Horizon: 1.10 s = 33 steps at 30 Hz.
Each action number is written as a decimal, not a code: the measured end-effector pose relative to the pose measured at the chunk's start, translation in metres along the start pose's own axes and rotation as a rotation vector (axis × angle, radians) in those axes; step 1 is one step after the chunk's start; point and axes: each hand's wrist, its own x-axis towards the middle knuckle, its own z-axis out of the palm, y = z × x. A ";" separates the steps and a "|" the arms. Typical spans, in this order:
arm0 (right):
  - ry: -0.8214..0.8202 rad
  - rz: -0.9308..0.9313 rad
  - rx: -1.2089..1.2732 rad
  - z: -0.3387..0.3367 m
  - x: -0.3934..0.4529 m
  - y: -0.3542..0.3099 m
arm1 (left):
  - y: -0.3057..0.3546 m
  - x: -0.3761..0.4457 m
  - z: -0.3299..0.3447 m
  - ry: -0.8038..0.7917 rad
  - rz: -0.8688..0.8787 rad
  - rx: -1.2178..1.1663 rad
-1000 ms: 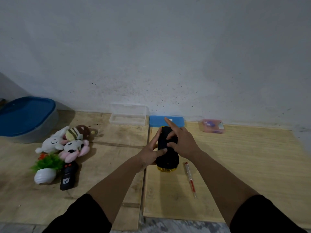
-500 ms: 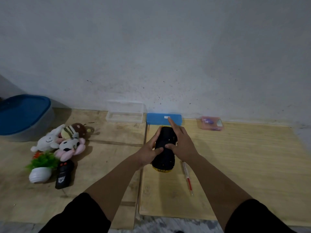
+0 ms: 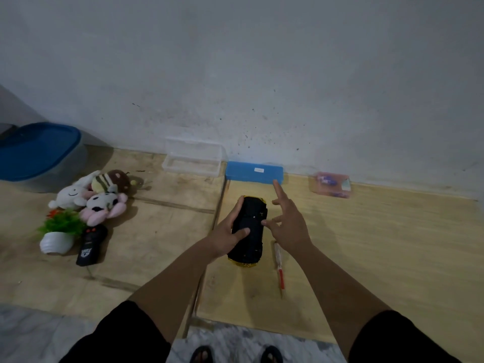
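— Wall and floor first: what is shown?
— A speckled grey-white wall (image 3: pixel 262 74) is seen across the upper half. Pale plywood boards (image 3: pixel 379 244) are laid below it from nine o'clock to three o'clock.
— And the larger things?
— A blue-lidded tub (image 3: pixel 39 153) is set at ten o'clock of the view, against the wall. A heap of plush toys (image 3: pixel 91 197) is found at nine o'clock. A clear plastic case (image 3: pixel 192 159) and a blue case (image 3: pixel 254 172) are lined up along the wall at twelve o'clock.
— Where is the toy car?
— The toy car (image 3: pixel 251 242) is seen upside down near the middle, at the left edge of the right-hand board. Its black underside is turned up and yellow bodywork shows at its ends.
— How is it held?
— It is gripped by the left hand (image 3: pixel 225 233), with the thumb laid across the underside and the fingers curled round its nine o'clock side. The right hand (image 3: pixel 288 226) is held spread at three o'clock of the car. Nothing is grasped by it; one fingertip is set against the car's side, and the index finger is pointed toward twelve o'clock.
— Smaller items?
— A black remote control (image 3: pixel 90 244) and a potted plastic plant (image 3: pixel 60 229) are seen at nine o'clock of the car. A red-handled screwdriver (image 3: pixel 279 263) lies just beside it at four o'clock, and a pink packet (image 3: pixel 331 184) lies at one o'clock by the wall.
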 end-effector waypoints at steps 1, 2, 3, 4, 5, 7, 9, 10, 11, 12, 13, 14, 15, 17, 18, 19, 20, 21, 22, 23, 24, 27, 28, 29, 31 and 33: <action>0.008 0.048 -0.001 0.002 -0.002 0.006 | -0.004 0.000 0.000 0.019 -0.013 0.005; 0.000 0.091 -0.021 0.004 -0.006 0.013 | -0.007 0.000 0.000 0.036 -0.027 0.009; -0.023 0.129 -0.057 0.007 -0.010 0.020 | -0.011 -0.001 0.000 0.049 -0.039 0.010; -0.057 0.168 -0.096 0.010 -0.014 0.027 | -0.015 -0.001 0.000 0.060 -0.050 0.011; -0.092 0.207 -0.127 0.013 -0.019 0.034 | -0.018 -0.002 0.001 0.069 -0.060 0.014; -0.154 0.258 -0.159 0.019 -0.028 0.045 | -0.024 -0.003 0.004 0.086 -0.078 0.023; -0.191 0.271 -0.170 0.024 -0.034 0.052 | -0.028 -0.003 0.008 0.103 -0.092 0.015; -0.201 0.266 -0.171 0.025 -0.035 0.053 | -0.030 -0.002 0.009 0.110 -0.098 0.006; -0.208 0.248 -0.171 0.025 -0.034 0.054 | -0.032 -0.002 0.010 0.112 -0.104 0.001; -0.211 0.228 -0.167 0.024 -0.033 0.052 | -0.033 -0.002 0.011 0.111 -0.109 0.004; -0.199 0.216 -0.154 0.021 -0.030 0.049 | -0.034 -0.002 0.011 0.108 -0.114 0.009; -0.172 0.212 -0.136 0.017 -0.025 0.044 | -0.034 -0.002 0.012 0.104 -0.116 0.006; -0.138 0.209 -0.115 0.012 -0.019 0.038 | -0.033 -0.002 0.012 0.100 -0.116 -0.001; -0.071 0.177 -0.081 -0.001 -0.003 0.023 | -0.029 -0.002 0.012 0.092 -0.112 0.010; -0.039 0.144 -0.078 -0.008 0.005 0.015 | -0.026 -0.002 0.012 0.089 -0.109 0.025; -0.004 0.106 -0.084 -0.016 0.013 0.005 | -0.024 -0.003 0.012 0.087 -0.101 0.035; 0.029 0.071 -0.092 -0.022 0.020 -0.004 | -0.021 -0.004 0.011 0.087 -0.097 0.038; 0.060 0.041 -0.095 -0.028 0.025 -0.013 | -0.020 -0.004 0.010 0.087 -0.094 0.039; 0.093 0.015 -0.090 -0.032 0.029 -0.021 | -0.018 -0.005 0.009 0.086 -0.087 0.042; 0.125 -0.004 -0.078 -0.035 0.031 -0.029 | -0.015 -0.007 0.007 0.082 -0.078 0.046; 0.154 -0.018 -0.061 -0.036 0.031 -0.037 | -0.013 -0.009 0.006 0.077 -0.066 0.048; 0.197 -0.025 -0.006 -0.033 0.029 -0.054 | -0.008 -0.014 0.000 0.058 -0.034 0.056; 0.206 -0.017 0.012 -0.030 0.028 -0.058 | -0.007 -0.014 -0.002 0.051 -0.027 0.065; 0.215 -0.008 0.026 -0.027 0.026 -0.061 | -0.007 -0.015 -0.004 0.045 -0.022 0.073; 0.234 0.011 0.053 -0.019 0.024 -0.066 | -0.007 -0.017 -0.008 0.031 -0.019 0.077; 0.249 0.026 0.067 -0.012 0.023 -0.069 | -0.008 -0.019 -0.010 0.012 -0.017 0.057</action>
